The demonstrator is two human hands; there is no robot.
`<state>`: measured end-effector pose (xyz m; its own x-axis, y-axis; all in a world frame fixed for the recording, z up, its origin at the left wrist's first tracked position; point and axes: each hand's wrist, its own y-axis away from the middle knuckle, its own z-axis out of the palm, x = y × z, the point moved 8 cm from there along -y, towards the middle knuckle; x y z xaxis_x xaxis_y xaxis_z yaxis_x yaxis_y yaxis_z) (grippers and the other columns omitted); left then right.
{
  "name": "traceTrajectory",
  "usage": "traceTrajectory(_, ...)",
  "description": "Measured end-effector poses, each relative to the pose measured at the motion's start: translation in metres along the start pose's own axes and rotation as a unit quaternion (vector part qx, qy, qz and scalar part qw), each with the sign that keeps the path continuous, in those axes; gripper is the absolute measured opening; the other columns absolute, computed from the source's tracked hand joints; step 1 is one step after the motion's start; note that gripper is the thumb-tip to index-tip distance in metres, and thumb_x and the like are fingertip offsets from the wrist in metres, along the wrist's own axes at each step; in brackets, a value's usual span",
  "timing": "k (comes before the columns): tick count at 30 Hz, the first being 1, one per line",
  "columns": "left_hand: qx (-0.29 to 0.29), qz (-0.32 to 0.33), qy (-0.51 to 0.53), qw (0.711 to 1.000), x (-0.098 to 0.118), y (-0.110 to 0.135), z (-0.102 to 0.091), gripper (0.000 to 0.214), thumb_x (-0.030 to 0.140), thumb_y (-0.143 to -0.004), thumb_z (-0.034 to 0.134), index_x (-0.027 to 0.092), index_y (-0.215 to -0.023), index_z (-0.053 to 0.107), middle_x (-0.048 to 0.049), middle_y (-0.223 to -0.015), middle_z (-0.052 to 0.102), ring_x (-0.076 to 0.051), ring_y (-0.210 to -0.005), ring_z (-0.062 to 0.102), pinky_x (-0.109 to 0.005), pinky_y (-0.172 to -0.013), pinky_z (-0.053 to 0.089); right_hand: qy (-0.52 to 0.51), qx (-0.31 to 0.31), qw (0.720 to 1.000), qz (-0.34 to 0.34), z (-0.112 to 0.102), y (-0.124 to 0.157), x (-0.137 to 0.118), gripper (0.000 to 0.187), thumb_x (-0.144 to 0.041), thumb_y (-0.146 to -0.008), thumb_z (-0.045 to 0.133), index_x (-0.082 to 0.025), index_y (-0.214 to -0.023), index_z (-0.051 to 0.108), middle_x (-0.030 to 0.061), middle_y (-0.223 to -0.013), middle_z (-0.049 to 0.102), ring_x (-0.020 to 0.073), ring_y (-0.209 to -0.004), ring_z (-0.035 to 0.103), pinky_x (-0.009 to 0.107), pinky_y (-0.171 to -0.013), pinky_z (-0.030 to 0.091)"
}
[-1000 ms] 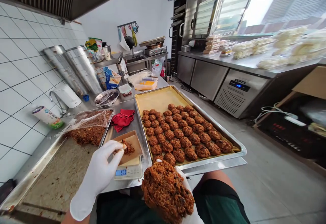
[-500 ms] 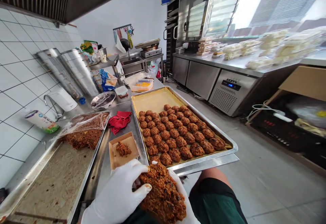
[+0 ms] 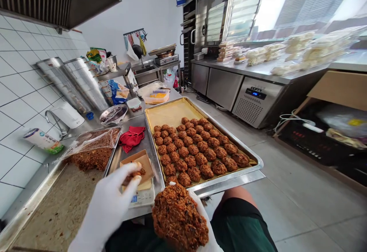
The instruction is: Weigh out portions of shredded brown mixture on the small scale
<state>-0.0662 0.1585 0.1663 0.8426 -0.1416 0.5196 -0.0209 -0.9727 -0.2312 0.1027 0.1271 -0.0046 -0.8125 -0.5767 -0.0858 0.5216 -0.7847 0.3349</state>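
My right hand (image 3: pixel 205 221), in a white glove, cups a big lump of brown sticky mixture (image 3: pixel 179 217) near the bottom middle. My left hand (image 3: pixel 110 202), also gloved, reaches over a small digital scale (image 3: pixel 142 196) and pinches a bit of the mixture above the brown paper square (image 3: pixel 143 162) lying on it. Just right of the scale, a large baking tray (image 3: pixel 172 112) lined with paper holds several rows of round brown cookies (image 3: pixel 197 151).
A long metal tray (image 3: pixel 57 206) at the left holds more brown mixture (image 3: pixel 88 158) under plastic film. A red cloth (image 3: pixel 130 136), a metal bowl (image 3: pixel 113 113), containers and a sink lie further back. Steel counters and an oven stand at the right across the floor.
My left hand left the lump in my right hand and went back over the scale with a pinch of mixture. The camera shifted slightly.
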Motion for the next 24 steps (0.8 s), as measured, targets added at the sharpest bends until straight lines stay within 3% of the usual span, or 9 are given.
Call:
traceTrajectory(3,0.043,-0.013,-0.024,0.999,-0.035,-0.025,-0.012,0.018,0.037,-0.093,0.059,0.027,-0.107,0.065,-0.0024,-0.117,0.069,-0.022,-0.105,0.067,-0.032,-0.091,0.053,-0.011,-0.006,1.000,0.004,-0.002,0.000,0.001,0.036,-0.050,-0.083,0.066,-0.029,-0.111,0.077,0.0046,-0.112,0.079,0.0328,-0.121,0.065,0.058,-0.113,0.041)
traceTrajectory(8,-0.005,-0.017,-0.034,0.999,-0.082,-0.054,0.028,0.011,0.031,-0.090,0.059,0.024,-0.098,0.064,-0.0003,-0.090,0.071,-0.019,-0.080,0.067,-0.029,-0.075,0.051,-0.023,-0.012,1.000,0.005,-0.004,-0.001,0.002,0.034,-0.049,-0.085,0.064,-0.030,-0.110,0.078,0.0045,-0.110,0.080,0.0311,-0.119,0.067,0.054,-0.114,0.041)
traceTrajectory(12,-0.012,-0.005,-0.049,0.999,-0.093,-0.053,0.067,0.007,0.024,-0.089,0.058,0.023,-0.085,0.064,-0.0003,-0.082,0.069,-0.019,-0.076,0.065,-0.029,-0.073,0.048,-0.028,-0.011,1.000,0.004,-0.007,0.000,0.002,0.038,-0.050,-0.082,0.067,-0.029,-0.113,0.077,0.0047,-0.109,0.080,0.0319,-0.118,0.067,0.054,-0.113,0.042)
traceTrajectory(15,-0.008,0.004,-0.061,0.998,-0.091,-0.046,0.081,0.015,0.021,-0.091,0.054,0.022,-0.079,0.064,-0.0031,-0.088,0.069,-0.021,-0.086,0.066,-0.032,-0.081,0.048,-0.029,-0.011,0.999,0.005,-0.007,0.002,0.000,0.043,-0.051,-0.080,0.070,-0.029,-0.116,0.075,0.0046,-0.109,0.080,0.0317,-0.117,0.068,0.054,-0.113,0.043)
traceTrajectory(18,0.009,-0.001,-0.067,0.998,-0.089,-0.038,0.068,0.016,0.025,-0.094,0.052,0.023,-0.091,0.068,-0.0037,-0.103,0.072,-0.022,-0.098,0.068,-0.033,-0.089,0.048,-0.031,-0.013,0.999,0.014,-0.003,0.004,-0.002,0.045,-0.051,-0.081,0.069,-0.027,-0.119,0.074,0.0053,-0.109,0.080,0.0310,-0.116,0.068,0.055,-0.112,0.043)
traceTrajectory(21,0.074,-0.051,-0.086,0.992,-0.090,-0.031,0.027,0.021,0.032,-0.099,0.049,0.027,-0.107,0.068,-0.0011,-0.113,0.074,-0.022,-0.103,0.068,-0.033,-0.091,0.047,-0.053,-0.023,0.998,0.033,0.005,0.005,0.000,0.043,-0.052,-0.085,0.065,-0.025,-0.117,0.074,0.0064,-0.111,0.079,0.0302,-0.115,0.068,0.056,-0.112,0.043)
traceTrajectory(24,0.120,-0.098,-0.101,0.983,-0.088,-0.023,-0.011,0.019,0.034,-0.098,0.052,0.030,-0.106,0.068,0.0029,-0.109,0.075,-0.020,-0.097,0.070,-0.030,-0.087,0.047,-0.085,-0.022,0.995,0.046,0.008,0.005,0.002,0.039,-0.050,-0.086,0.065,-0.024,-0.113,0.075,0.0058,-0.111,0.080,0.0297,-0.115,0.068,0.056,-0.113,0.042)
